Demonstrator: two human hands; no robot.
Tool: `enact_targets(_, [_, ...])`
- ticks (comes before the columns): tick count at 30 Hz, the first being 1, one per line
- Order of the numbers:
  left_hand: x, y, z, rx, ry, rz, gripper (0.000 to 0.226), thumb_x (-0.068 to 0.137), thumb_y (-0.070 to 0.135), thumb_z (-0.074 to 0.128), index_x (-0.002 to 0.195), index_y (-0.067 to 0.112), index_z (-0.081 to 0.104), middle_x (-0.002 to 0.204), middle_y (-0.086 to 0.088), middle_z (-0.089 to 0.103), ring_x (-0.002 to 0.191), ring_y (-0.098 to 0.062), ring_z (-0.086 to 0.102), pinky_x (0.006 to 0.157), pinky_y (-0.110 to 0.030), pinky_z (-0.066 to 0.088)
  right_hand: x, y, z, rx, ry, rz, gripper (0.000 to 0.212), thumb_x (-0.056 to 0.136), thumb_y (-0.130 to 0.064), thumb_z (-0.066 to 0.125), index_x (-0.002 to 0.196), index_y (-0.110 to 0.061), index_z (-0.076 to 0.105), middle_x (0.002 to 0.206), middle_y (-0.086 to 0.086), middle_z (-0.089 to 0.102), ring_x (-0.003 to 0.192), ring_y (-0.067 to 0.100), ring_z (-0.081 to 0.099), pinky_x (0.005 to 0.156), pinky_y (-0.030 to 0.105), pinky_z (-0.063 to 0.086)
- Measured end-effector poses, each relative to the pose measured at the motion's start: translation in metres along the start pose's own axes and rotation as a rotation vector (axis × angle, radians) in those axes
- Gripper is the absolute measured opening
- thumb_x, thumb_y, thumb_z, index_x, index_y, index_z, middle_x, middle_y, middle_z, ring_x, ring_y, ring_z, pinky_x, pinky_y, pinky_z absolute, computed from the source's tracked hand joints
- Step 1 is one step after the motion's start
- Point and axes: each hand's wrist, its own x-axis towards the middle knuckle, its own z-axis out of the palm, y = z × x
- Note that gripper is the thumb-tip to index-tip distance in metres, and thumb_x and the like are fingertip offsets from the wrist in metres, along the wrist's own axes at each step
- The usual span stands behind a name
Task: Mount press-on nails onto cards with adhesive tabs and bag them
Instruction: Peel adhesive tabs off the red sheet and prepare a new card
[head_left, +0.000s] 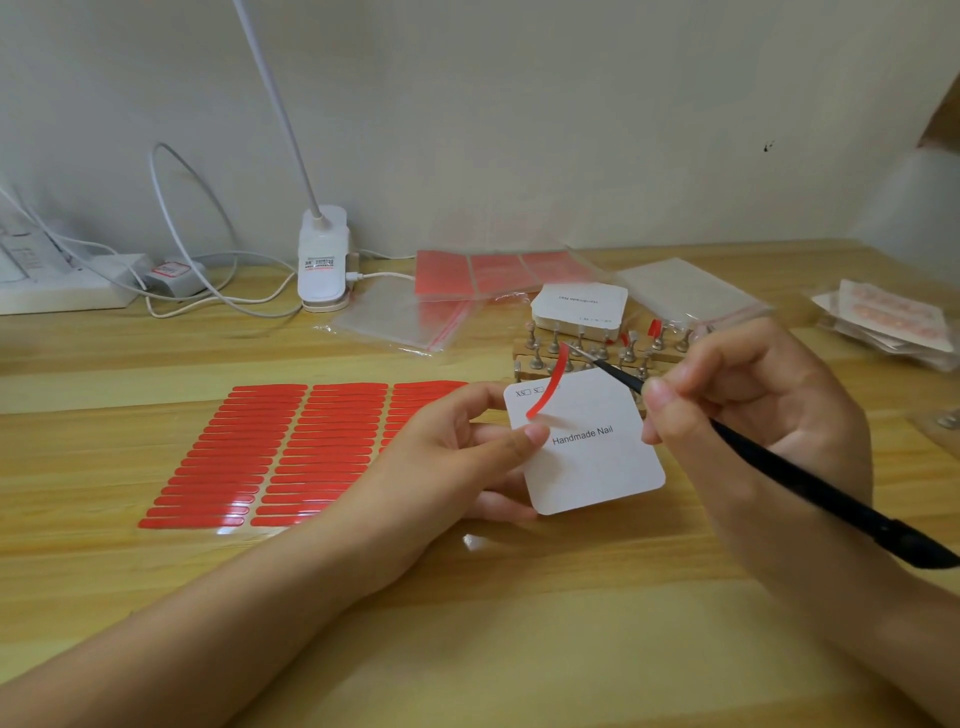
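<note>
The left hand (467, 447) holds a white square card (587, 447) printed "Handmade Nail" above the wooden table (467, 623). Its thumb presses on the card's face near the left edge, and its fingers curl underneath, showing below the card's lower left corner. The card is tilted slightly, with its size boxes "XS" and "S" at the upper left.

The right hand (753, 410) grips black tweezers (779, 467) like a pen, the fingers curled round the shaft and the thumb tip touching the card's right edge. The tweezer tips reach up and left past the card's top edge and pinch the upper end of a red adhesive strip (545, 389). The strip curves down from the tips, and its lower end lies on the card just above the left thumb.

To the left of the left hand, flat on the table, lies a sheet of red adhesive tabs (270, 457) in columns. Just behind the card stands a wooden block with metal nail holders (587, 351), and behind that a stack of blank cards (579, 306). Clear zip bags (400, 322) with red seals lie further back, near a white clip lamp base (322, 260) and its cables. At the far right edge of the table lie bagged finished cards (888, 319).
</note>
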Motion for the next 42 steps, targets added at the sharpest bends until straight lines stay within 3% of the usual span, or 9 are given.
enact_targets(8, [-0.0003,0.0025,0.0025,-0.066,0.034,-0.025,0.032,0.080,0.032,0.056,0.106,0.014,0.061,0.095,-0.007,0.073,0.071,-0.019,0.070,0.050,-0.021,0.054,-0.0024,-0.0009,-0.0009,-0.022,-0.003,0.017,0.011,0.076,-0.022,0.059,0.073,-0.025,0.050,0.068,0.004,0.057,0.060,0.017,0.057,0.060,0.015,0.047])
enact_targets(19, [0.0004,0.0025,0.0030,-0.076,0.101,-0.033,0.017,0.094,0.018,0.048,0.102,0.013,0.062,0.086,-0.007,0.072,0.062,-0.016,0.068,0.045,-0.020,0.051,-0.0053,-0.0015,-0.0024,-0.028,0.005,0.044,0.010,0.076,-0.024,0.059,0.073,-0.025,0.050,0.067,0.005,0.058,0.060,0.015,0.057,0.060,0.013,0.046])
enact_targets(31, [0.0007,0.0032,0.0046,-0.084,0.133,-0.017,0.017,0.094,0.017,0.047,0.102,0.012,0.062,0.086,-0.009,0.072,0.059,-0.016,0.066,0.044,-0.020,0.052,-0.0055,-0.0018,-0.0064,-0.048,0.038,0.093,0.009,0.073,-0.028,0.059,0.072,-0.025,0.051,0.068,0.009,0.057,0.060,0.019,0.055,0.058,0.012,0.045])
enact_targets(37, [0.0005,0.0028,0.0043,-0.092,0.138,-0.014,0.018,0.094,0.019,0.048,0.102,0.013,0.062,0.091,-0.009,0.073,0.062,-0.017,0.067,0.044,-0.020,0.052,-0.0050,0.0004,-0.0082,-0.076,0.056,0.104,0.019,0.076,-0.012,0.063,0.070,-0.025,0.050,0.066,0.009,0.056,0.059,0.019,0.054,0.058,0.012,0.045])
enact_targets(42, [0.0005,0.0020,0.0037,-0.097,0.143,-0.008,0.018,0.093,0.020,0.048,0.103,0.013,0.062,0.092,-0.009,0.073,0.063,-0.017,0.068,0.044,-0.020,0.052,-0.0047,0.0010,-0.0094,-0.088,0.062,0.133,0.017,0.076,-0.012,0.060,0.070,-0.025,0.051,0.066,0.008,0.057,0.058,0.014,0.055,0.058,0.012,0.045])
